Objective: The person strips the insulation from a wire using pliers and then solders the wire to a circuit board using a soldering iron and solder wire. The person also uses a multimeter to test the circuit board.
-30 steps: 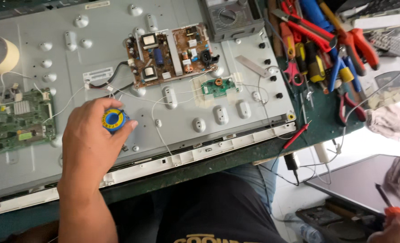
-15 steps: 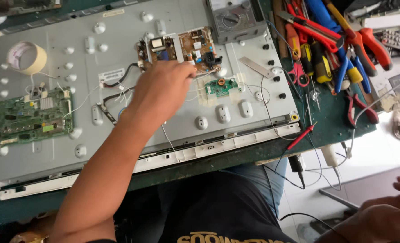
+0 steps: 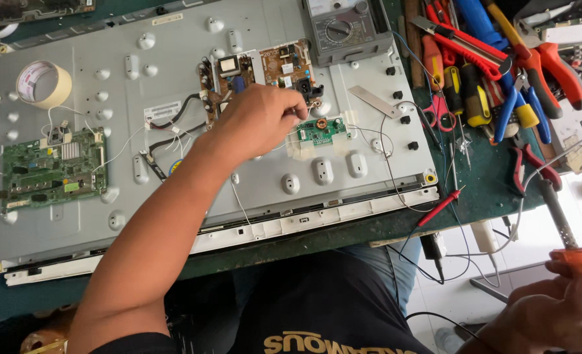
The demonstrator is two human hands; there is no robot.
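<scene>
My left hand [image 3: 258,121] reaches across the grey metal back panel [image 3: 369,164] of a flat screen. Its fingers are pinched together at the left edge of a small green circuit board [image 3: 323,131]; I cannot make out anything between them. Just above the hand sits a brown power board [image 3: 258,69]. My right hand [image 3: 559,308] is low at the bottom right, off the bench, closed around the orange handle of a soldering iron [image 3: 556,216] whose shaft points up towards the bench edge.
A larger green main board [image 3: 52,170] lies at the panel's left, with a roll of masking tape [image 3: 42,84] above it. A multimeter [image 3: 346,29] stands at the top, its red probe [image 3: 440,206] near the front edge. Pliers, cutters and screwdrivers [image 3: 494,78] crowd the right side.
My left hand left the blue and yellow spool on the panel and moved up and right to the small green board. My right hand with the soldering iron has come into view.
</scene>
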